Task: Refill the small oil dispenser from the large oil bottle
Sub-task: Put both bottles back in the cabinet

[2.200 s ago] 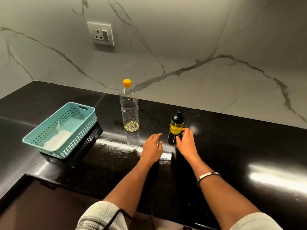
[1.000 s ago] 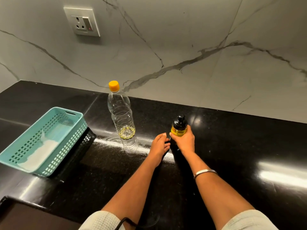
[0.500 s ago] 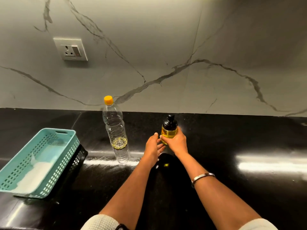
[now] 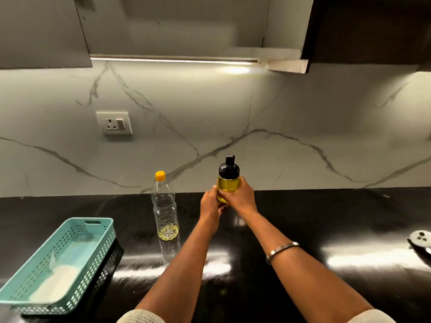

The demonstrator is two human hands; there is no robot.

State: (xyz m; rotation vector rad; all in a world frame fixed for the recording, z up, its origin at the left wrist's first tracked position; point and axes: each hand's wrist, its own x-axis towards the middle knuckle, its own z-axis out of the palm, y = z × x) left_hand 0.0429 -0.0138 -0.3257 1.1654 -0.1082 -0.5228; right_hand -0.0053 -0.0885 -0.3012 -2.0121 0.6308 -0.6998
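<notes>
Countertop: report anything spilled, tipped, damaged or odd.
No spill or damage shows. One oddity for a refill: the large oil bottle, upright and capped, holds only a thin layer of oil at its base, while the small dispenser, held in both the left hand and right hand, looks nearly full.

A small dispenser (image 4: 228, 180), black-capped and full of yellow oil, stands upright and raised; left of it, an orange-capped bottle (image 4: 164, 208), nearly empty, stands upright.
</notes>
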